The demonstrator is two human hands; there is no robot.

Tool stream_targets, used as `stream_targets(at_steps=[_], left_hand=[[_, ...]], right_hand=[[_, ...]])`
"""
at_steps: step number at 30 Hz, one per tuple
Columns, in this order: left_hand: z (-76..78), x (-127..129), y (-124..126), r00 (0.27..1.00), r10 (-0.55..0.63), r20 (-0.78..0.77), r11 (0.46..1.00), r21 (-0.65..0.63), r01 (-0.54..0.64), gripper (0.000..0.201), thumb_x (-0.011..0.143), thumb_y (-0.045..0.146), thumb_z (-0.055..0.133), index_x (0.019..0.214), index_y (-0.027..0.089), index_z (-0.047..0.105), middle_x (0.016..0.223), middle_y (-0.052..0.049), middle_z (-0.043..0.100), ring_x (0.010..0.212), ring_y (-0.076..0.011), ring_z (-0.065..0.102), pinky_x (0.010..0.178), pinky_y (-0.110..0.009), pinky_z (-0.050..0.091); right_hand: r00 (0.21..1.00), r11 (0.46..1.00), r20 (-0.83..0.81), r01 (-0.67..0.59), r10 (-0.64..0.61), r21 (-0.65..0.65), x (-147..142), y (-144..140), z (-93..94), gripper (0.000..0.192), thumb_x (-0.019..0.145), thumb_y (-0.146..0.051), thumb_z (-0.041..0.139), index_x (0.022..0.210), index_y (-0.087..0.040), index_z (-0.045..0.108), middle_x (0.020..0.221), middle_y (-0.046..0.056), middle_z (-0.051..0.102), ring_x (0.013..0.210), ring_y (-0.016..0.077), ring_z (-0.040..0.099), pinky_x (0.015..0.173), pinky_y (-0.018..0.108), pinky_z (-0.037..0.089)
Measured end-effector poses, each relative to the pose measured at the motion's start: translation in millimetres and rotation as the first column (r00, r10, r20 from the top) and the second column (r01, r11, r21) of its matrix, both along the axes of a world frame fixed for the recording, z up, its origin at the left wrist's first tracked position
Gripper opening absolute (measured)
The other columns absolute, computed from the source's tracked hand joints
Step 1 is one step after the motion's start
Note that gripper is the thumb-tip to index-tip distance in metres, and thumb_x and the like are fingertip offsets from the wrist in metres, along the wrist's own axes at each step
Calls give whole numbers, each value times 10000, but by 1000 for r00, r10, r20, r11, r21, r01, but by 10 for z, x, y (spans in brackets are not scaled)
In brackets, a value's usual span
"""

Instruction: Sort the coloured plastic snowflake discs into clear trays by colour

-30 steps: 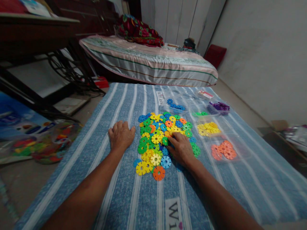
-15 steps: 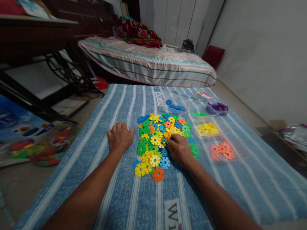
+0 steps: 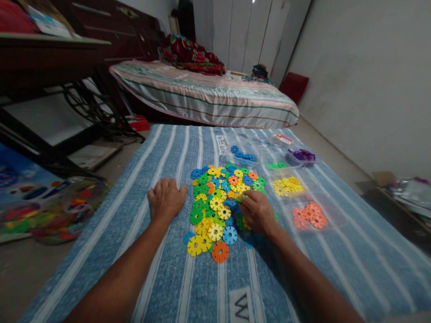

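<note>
The grip of the right hand is drawn together over the right part of a pile of slotted discs, thumb and fingers apparently closed on a green disc (the piece is small and partly covered, so the hold is hard to judge). The green disc sits at the fingertips, just left of the right hand, seen nearly edge-on with its long side running roughly left to right. The right hand is the nearer of the two to it, and also to the clear containers, which stand right of the pile and beyond it.

The left hand rests palm down on the cloth-covered worktop, left of the pile, fingers slightly apart and holding nothing.

The nearest container bears orange discs; behind them come yellow discs, then a few green pieces, with purple pieces to their right and blue discs to their left.
</note>
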State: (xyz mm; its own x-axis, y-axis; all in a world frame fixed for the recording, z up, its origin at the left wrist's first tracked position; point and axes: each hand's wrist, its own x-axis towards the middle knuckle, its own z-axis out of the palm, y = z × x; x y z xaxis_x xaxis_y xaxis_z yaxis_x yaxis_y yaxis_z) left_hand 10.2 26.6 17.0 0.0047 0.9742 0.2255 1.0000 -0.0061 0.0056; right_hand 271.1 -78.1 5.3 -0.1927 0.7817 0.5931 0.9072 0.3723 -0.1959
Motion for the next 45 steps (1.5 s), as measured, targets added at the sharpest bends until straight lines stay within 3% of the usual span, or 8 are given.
stream_targets(at_steps=[4,7,10,14,17,21,34,45], left_hand=[[13,-2,-5,1000,-8,8,1000,2,8,452,916,394,362,1173,114,607,1310,-202,587,1227,-346,492,982,-490,393],[1,-10,2,1000,-9,-5,1000,-3,9,447,924,400,350,1155,114,605,1273,-199,601,1212,-346,498,972,-490,393],[-19,-17,12,1000,-5,-7,1000,-1,5,436,927,409,356,1147,121,599,1264,-197,602,1214,-344,501,973,-485,389],[-23,-16,12,1000,-11,21,1000,10,11,438,927,403,361,1161,117,597,1304,-210,582,1244,-350,487,985,-485,377],[-17,-11,5,999,-13,38,1000,9,13,445,931,401,352,1168,117,599,1295,-210,589,1243,-354,488,986,-490,375],[-14,-7,1,999,-10,30,1000,10,10,465,934,410,335,1180,114,597,1325,-207,574,1251,-354,480,995,-494,373],[-10,-6,6,1000,-12,21,1000,2,12,467,926,413,339,1181,118,597,1298,-207,585,1232,-348,486,983,-489,377],[-12,-10,-4,1000,-13,16,1000,1,13,457,931,404,339,1181,116,590,1302,-206,584,1238,-347,481,988,-484,368]], right_hand=[[974,976,58,218,-217,-3,377,275,358,259,941,-208,497,774,-185,693,931,101,699,890,199,615,812,307,438],[833,835,77,550,-548,-3,675,503,674,272,948,-252,485,844,-155,716,896,130,698,840,231,616,759,330,422],[746,747,90,664,-660,-26,786,562,832,267,937,-301,514,989,-140,721,961,148,708,863,253,623,736,329,399],[857,816,198,514,-475,-265,611,293,729,292,962,-314,470,876,-199,725,914,90,731,823,204,637,673,275,357],[890,752,288,454,-354,-478,445,-18,575,273,966,-311,471,871,-225,713,920,60,738,827,187,653,649,262,344],[902,691,336,426,-272,-584,366,-344,453,199,956,-240,487,943,-212,683,987,66,713,904,184,658,681,253,372],[908,685,292,419,-301,-596,333,-583,226,206,933,-97,454,998,-185,629,1045,86,672,975,205,634,719,266,405],[843,652,438,525,-312,-546,328,-529,443,256,943,-112,431,981,-205,667,914,74,730,815,186,679,581,259,320]])
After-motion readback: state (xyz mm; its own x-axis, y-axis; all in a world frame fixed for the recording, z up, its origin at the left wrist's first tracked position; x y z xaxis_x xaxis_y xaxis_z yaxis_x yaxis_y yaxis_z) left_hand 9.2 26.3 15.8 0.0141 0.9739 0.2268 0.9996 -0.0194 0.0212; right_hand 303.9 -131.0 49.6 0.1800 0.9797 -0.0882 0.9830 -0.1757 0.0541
